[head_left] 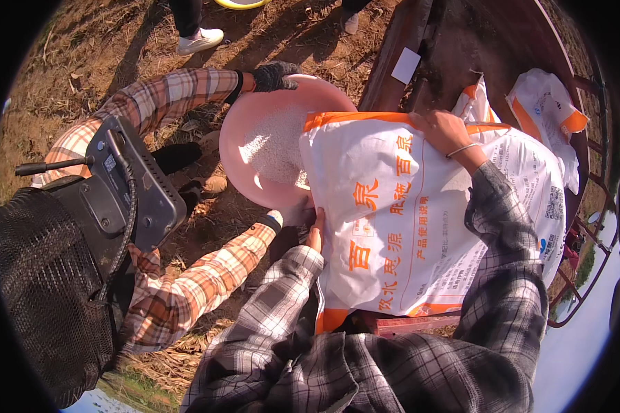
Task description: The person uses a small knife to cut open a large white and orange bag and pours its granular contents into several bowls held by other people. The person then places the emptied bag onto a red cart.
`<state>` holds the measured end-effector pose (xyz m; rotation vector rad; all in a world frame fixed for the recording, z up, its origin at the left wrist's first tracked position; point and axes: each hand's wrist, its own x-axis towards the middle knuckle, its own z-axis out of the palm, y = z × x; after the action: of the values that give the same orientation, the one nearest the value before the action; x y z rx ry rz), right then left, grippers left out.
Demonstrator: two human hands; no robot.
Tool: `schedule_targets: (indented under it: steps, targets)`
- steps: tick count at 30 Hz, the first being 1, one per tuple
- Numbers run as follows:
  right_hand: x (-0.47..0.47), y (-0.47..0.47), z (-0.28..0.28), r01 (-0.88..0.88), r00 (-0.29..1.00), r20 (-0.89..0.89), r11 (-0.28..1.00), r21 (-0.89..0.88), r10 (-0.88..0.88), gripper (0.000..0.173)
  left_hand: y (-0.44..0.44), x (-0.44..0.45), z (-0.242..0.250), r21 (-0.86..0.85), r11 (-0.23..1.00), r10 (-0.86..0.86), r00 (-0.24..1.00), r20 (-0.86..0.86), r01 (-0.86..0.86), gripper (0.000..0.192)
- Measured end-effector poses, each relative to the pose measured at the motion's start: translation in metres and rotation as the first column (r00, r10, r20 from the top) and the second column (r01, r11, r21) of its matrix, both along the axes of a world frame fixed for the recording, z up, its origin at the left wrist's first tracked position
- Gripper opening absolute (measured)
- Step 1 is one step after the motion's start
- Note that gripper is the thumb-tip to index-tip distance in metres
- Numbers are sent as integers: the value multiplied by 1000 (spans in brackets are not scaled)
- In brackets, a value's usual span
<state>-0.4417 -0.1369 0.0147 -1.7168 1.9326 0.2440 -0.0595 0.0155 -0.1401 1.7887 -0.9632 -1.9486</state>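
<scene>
A large white woven plastic sack (pixel 364 206) with orange bands and printed writing lies tilted before me. Its left, mouth end hangs over a pink plastic basin (pixel 231 137). White granules (pixel 274 147) lie in the basin, partly covered by the sack. My right hand (pixel 444 131) grips the sack's far edge, fingers curled over the orange band. Lower down, my left hand (pixel 316 232) holds the near left edge of the sack; most of its fingers are hidden behind the material.
A co-worker's gloved hand (pixel 274 76) holds the basin's far rim; their other hand (pixel 284 214) is at its near side. They wear a black mesh backpack (pixel 51 289). Crumpled sacks (pixel 542 103) lie in a red metal trailer (pixel 496 46). Another person's shoe (pixel 200 41) stands on dry soil.
</scene>
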Motion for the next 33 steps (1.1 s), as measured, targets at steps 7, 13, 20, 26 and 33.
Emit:
schedule_targets:
  steps: [7,13,20,26,33]
  targets:
    - [15,9,6,11,1000,-15,995,-99,-13,48,-9,32,-24,63,941,-326,941,-85,332,54]
    - [2,-33,-21,37,985,-173,979,198,-3,51,-28,60,-89,1,634,-731,601,-323,773,56]
    - [22,-49,-50,-44,994,-90,993,111,54,55,-30,-37,32,632,749,486,815,-316,-202,71]
    - [114,-94,-91,-39,986,-126,896,443,106,67,-57,-11,-16,629,777,320,864,-388,-5,67]
    - [123,-90,-60,-81,987,-83,882,465,134,79,-52,72,-54,36,787,-601,779,-182,616,55]
